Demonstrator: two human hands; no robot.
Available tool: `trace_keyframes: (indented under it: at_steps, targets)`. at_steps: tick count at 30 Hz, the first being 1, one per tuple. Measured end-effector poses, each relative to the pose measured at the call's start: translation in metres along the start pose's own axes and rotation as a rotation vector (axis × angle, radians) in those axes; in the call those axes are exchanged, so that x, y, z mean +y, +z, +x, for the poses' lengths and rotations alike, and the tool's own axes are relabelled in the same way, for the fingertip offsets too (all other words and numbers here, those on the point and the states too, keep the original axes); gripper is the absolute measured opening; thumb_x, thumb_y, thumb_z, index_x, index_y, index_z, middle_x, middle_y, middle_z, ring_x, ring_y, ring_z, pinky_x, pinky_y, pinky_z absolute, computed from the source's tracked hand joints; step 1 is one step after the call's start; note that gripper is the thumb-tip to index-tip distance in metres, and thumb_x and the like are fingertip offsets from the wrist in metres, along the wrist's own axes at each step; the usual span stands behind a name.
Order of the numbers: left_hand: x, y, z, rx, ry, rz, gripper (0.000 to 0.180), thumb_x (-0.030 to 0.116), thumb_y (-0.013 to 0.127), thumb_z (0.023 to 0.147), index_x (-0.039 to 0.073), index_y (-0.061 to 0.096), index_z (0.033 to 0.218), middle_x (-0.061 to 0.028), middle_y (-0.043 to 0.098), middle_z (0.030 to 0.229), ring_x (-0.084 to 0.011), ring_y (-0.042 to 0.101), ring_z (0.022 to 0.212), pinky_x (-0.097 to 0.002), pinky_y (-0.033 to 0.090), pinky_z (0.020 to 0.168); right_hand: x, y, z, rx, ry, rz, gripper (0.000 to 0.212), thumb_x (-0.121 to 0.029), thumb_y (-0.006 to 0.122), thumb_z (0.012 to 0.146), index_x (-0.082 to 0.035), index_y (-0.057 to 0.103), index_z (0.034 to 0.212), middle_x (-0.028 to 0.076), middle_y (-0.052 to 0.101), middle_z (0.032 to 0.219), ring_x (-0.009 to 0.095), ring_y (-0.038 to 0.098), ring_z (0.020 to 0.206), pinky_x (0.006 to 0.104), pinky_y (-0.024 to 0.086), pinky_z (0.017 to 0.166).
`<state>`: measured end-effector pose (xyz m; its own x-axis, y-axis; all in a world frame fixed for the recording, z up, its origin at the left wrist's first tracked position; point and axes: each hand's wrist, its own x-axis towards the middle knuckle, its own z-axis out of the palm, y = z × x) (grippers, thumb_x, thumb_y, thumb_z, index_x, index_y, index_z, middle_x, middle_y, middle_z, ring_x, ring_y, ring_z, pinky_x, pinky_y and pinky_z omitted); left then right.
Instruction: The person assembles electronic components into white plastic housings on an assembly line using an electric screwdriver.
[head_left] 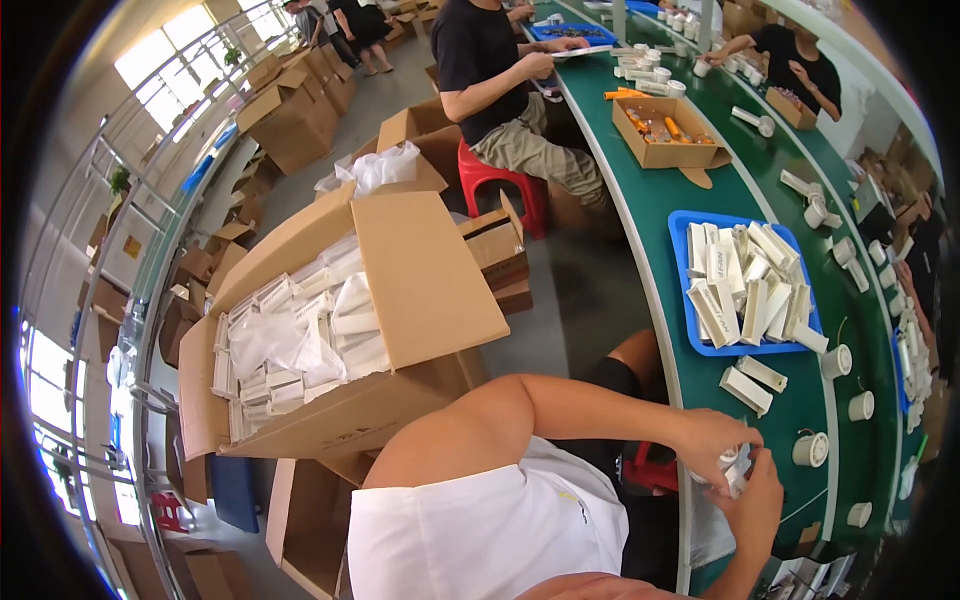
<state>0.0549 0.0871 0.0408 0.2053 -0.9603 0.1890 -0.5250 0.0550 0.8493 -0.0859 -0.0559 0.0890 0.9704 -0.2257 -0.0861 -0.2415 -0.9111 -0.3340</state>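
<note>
My left hand [706, 443] and my right hand [757, 500] meet over the near edge of the green work surface. Between their fingers is a small white and shiny part [737, 470]; its kind is hard to make out, as the fingers cover much of it. Both hands are closed on it. Beyond them lie two loose white plastic housings [747, 391], long and narrow. A blue tray [682, 290] heaped with similar white housings stands farther off. To the right of my hands sits a round white motor-like part [810, 449], with other round parts near it.
At my left stands a large open carton [430, 280] full of white housings and plastic bags. A cardboard box [650, 152] with orange parts rests farther along the green line [640, 210]. A co-worker [490, 70] sits on a red stool [505, 190]; another person [800, 65] works across.
</note>
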Motion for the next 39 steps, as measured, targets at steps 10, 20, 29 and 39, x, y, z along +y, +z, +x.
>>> trace_keyframes:
  at_steps: [10,20,29,39]
  targets:
    - [-0.030,0.041,0.022,-0.075,0.038,-0.277,0.034,0.037,0.076,0.081,0.006,0.072,0.095,-0.0137,0.069,0.088,-0.0284,0.067,0.087,-0.0375,0.051,0.076,0.009,-0.049,-0.030,-0.192,-0.004,0.590,0.057,-0.005,0.080,0.064,-0.005,0.047,0.110,0.010,0.055,0.101,0.027,0.060,0.089,0.0387,0.050,0.079]
    - [-0.028,0.039,0.036,0.077,0.012,-0.501,0.034,0.026,0.069,0.091,0.005,0.061,0.117,-0.0082,0.061,0.110,-0.0180,0.057,0.108,-0.0336,0.047,0.093,0.043,-0.036,-0.034,0.227,-0.176,0.712,0.012,-0.009,0.065,0.086,0.002,0.063,0.092,0.022,0.066,0.116,0.033,0.062,0.109,0.0406,0.048,0.092]
    - [-0.016,0.052,0.066,-0.123,-0.010,-0.513,0.074,0.019,0.093,0.063,0.006,0.056,0.126,-0.0072,0.054,0.116,-0.0208,0.056,0.112,-0.0323,0.046,0.096,0.062,-0.017,-0.052,0.288,0.152,1.082,0.045,-0.003,0.078,0.073,-0.002,0.062,0.115,0.010,0.063,0.121,0.015,0.062,0.103,0.0284,0.051,0.084]
    - [-0.004,0.072,0.060,0.022,0.198,-0.109,0.068,0.015,0.089,0.065,0.005,0.055,0.122,-0.0127,0.058,0.116,-0.0312,0.061,0.106,-0.0369,0.052,0.085,0.050,-0.044,-0.065,0.271,0.260,0.378,0.027,0.000,0.075,0.070,-0.002,0.060,0.092,0.008,0.062,0.091,0.020,0.062,0.078,0.0294,0.048,0.068]
